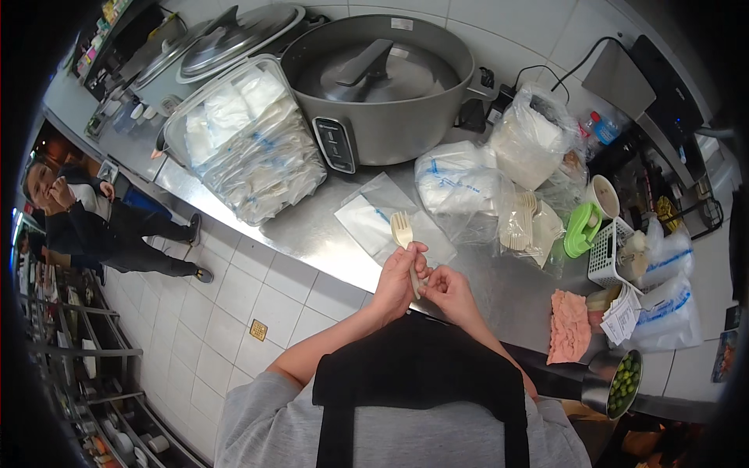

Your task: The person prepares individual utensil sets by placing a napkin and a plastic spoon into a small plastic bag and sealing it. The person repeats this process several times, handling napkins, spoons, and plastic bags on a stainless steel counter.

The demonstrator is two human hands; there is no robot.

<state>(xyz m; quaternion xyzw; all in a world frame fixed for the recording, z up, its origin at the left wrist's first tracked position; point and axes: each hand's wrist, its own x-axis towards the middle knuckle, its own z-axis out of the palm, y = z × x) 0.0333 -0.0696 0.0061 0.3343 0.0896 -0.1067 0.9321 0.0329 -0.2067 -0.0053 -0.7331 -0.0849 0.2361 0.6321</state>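
Upright in front of me is a cream-coloured disposable fork, tines pointing away. My left hand grips it below the head. The fingers of my right hand pinch close to the lower end of its handle. Just beyond my hands, a clear plastic sleeve with a folded white napkin lies flat on the steel counter. To the right, several similar forks are bundled in a clear bag, near a plastic-wrapped stack of white napkins.
A clear tub of packed sleeves stands at left beside a large grey cooker. On the right are a green tape dispenser, white basket, pink cloth and steel pot of green fruit. A person stands at far left.
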